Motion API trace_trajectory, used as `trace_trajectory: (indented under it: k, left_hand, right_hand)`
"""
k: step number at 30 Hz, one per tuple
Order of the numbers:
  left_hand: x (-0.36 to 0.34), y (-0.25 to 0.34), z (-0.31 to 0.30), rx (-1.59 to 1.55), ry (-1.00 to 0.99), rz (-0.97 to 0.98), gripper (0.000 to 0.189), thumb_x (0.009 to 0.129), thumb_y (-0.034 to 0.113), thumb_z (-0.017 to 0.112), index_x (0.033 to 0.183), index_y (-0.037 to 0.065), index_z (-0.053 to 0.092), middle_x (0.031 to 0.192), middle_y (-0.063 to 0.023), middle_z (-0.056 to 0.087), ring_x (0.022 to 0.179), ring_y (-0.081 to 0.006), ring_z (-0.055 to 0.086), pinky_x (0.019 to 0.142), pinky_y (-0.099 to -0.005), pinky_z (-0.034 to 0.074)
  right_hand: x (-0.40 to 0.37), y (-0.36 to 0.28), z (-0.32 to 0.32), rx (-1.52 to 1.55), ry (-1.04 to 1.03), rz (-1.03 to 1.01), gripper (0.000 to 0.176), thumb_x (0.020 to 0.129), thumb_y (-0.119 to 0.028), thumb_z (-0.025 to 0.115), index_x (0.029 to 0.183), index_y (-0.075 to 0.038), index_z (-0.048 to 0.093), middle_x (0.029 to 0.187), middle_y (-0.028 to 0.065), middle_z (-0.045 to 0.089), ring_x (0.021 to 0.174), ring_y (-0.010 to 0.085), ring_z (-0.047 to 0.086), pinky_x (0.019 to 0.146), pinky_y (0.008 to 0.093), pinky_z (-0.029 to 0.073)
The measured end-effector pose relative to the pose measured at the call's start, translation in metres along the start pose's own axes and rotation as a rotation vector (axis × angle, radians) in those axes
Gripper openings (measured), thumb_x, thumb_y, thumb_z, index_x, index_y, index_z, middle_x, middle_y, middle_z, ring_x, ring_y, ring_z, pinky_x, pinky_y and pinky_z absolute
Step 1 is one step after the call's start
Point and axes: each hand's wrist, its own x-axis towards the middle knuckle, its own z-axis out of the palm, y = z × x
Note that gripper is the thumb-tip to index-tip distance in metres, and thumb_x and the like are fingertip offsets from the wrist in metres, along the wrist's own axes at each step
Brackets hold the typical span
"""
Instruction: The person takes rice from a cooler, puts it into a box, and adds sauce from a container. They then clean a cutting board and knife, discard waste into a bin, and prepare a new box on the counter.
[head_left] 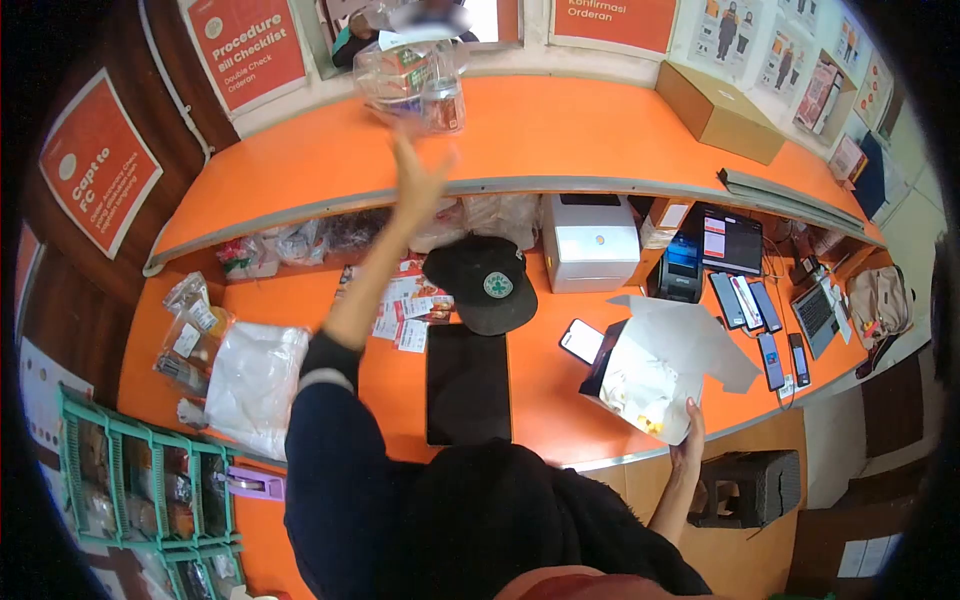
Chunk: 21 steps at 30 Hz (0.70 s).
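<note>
My left hand (pixel 420 180), blurred, is stretched over the raised orange counter with fingers apart. Just beyond its fingertips is a clear plastic bag (pixel 410 80) with packaged items inside, overlapping the hand slightly in this view. My right hand (pixel 688 440) grips the near right edge of an open cardboard food box (pixel 655 365), dark outside and white inside. The box is tilted, its lid flap spread to the right, with white paper and small yellow pieces inside. A phone (pixel 581 341) with a lit screen lies beside the box's left side.
A black cap (pixel 485 285), a dark tablet (pixel 468 385), and printed slips (pixel 405 310) lie on the lower desk. White plastic bags (pixel 255 385) are at left. A label printer (pixel 590 243), several phones, and a laptop (pixel 820 312) stand right. A person is behind the window.
</note>
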Motion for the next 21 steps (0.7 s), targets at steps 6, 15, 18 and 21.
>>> trace_trajectory:
  k: [6,15,18,21]
  left_hand:
    - [-0.200,0.058,-0.037,-0.630,-1.207,-0.868,0.078,0.073,0.044,0.052,0.126,0.018,0.002,0.121,-0.0248,0.021,0.110,-0.0320,0.029,0.084,-0.0461,0.031]
    - [-0.261,0.119,-0.088,-1.186,-0.146,-1.115,0.061,0.072,0.013,0.049,0.122,0.006,0.015,0.117,-0.0138,0.035,0.107,-0.0259,0.039,0.085,-0.0400,0.038]
    - [-0.282,0.166,-0.093,-1.007,0.083,-1.028,0.061,0.071,0.015,0.050,0.121,0.004,0.017,0.115,-0.0145,0.035,0.107,-0.0251,0.039,0.084,-0.0388,0.039]
    - [-0.312,0.196,-0.075,-0.915,0.248,-0.920,0.062,0.071,0.014,0.051,0.121,0.004,0.017,0.116,-0.0138,0.034,0.106,-0.0246,0.040,0.084,-0.0379,0.038]
  right_hand:
    - [0.007,0.013,0.065,-0.125,-0.277,0.121,0.050,0.076,-0.018,0.049,0.118,0.001,0.029,0.110,0.0124,0.043,0.099,0.0199,0.045,0.081,0.0292,0.038]
    - [0.005,0.017,0.160,-0.532,-0.785,-0.064,0.046,0.078,-0.031,0.048,0.111,-0.001,0.038,0.100,0.0088,0.047,0.092,0.0145,0.043,0.079,0.0258,0.033]
    - [-0.009,0.002,0.171,-0.652,-0.835,-0.695,0.043,0.074,-0.028,0.054,0.106,-0.002,0.044,0.095,0.0086,0.049,0.085,0.0145,0.045,0.071,0.0252,0.037]
    - [-0.048,-0.022,0.180,-0.790,-1.256,-1.079,0.035,0.064,-0.019,0.063,0.096,-0.008,0.052,0.091,0.0097,0.050,0.082,0.0219,0.049,0.068,0.0311,0.040]
